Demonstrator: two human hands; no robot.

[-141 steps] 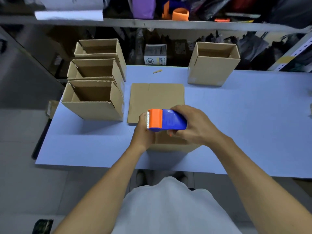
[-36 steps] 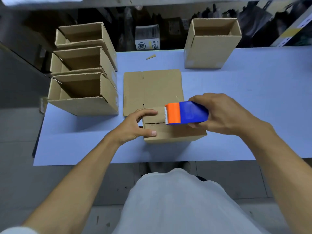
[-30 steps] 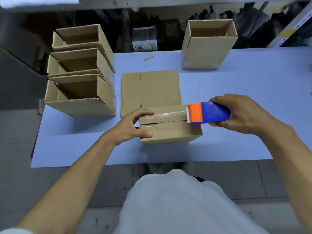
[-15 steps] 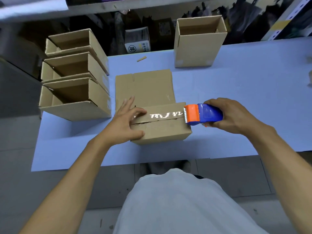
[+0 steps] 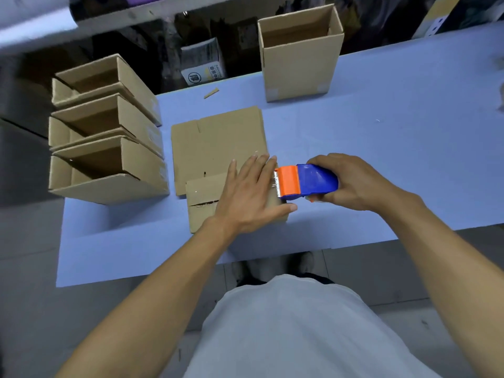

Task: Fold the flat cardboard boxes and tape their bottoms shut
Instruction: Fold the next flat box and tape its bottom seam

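Seen from the head camera, a folded cardboard box (image 5: 203, 205) is sitting bottom-up near the front edge of a pale blue table (image 5: 381, 148), and everything else is placed here relative to that box.

The left hand (image 5: 251, 195) is lying flat on top of the box, fingers straight and spread slightly, pressing down across its right half; the thumb is hooking over the box's right front corner. The flap seam is showing on the uncovered left part of the box top, with a glossy strip of tape barely visible along it.

Just beside the box's right edge, the right hand (image 5: 346, 184) is gripping a blue and orange tape dispenser (image 5: 305, 181), fingers curled round its blue body. The dispenser's orange head with its serrated blade is pointing toward the box and is touching or nearly touching the left hand's fingertips.

Directly behind the box, a flat cardboard blank (image 5: 218, 143) is lying on the table, its near edge tucked behind the box.

To the left of the box, three assembled boxes (image 5: 109, 165) are standing in a row running away from the viewer, open tops facing up, close against one another.

Behind and to the right, well apart from the box, another open box (image 5: 300, 66) is standing upright near the table's far edge. A small cardboard scrap (image 5: 211, 93) is lying behind the flat blank.
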